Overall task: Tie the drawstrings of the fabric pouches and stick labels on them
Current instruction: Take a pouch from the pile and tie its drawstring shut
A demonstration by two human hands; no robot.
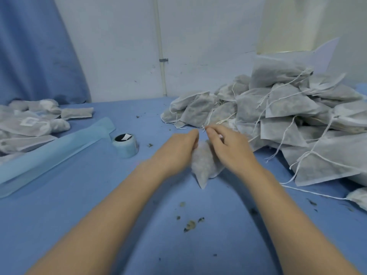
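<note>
Pouch in work: small grey non-woven fabric pouch (204, 165), filled, lying on the blue table cloth (99, 205) between your wrists, one corner pointing toward you
Left hand: your left hand (178, 149) curls round the pouch's upper left side, thumb and forefinger at its neck
Right hand: your right hand (226, 143) pinches the thin white drawstring (204, 128) just above the pouch's mouth; the two hands sit close together, fingertips almost meeting
Untied stock: large heap of grey drawstring pouches (288, 116) at your right, cords trailing loose over the cloth
Finished stock: smaller pile of grey pouches with white labels (29, 124) at far left
Label supply: pale blue roll of labels (125, 145) standing left of your left hand, apart from it
Backing strip: long pale blue paper strip (53, 151) running diagonally beside the roll
Debris: dark crumbs of dried filling (190, 225) scattered on the cloth between your forearms
</note>
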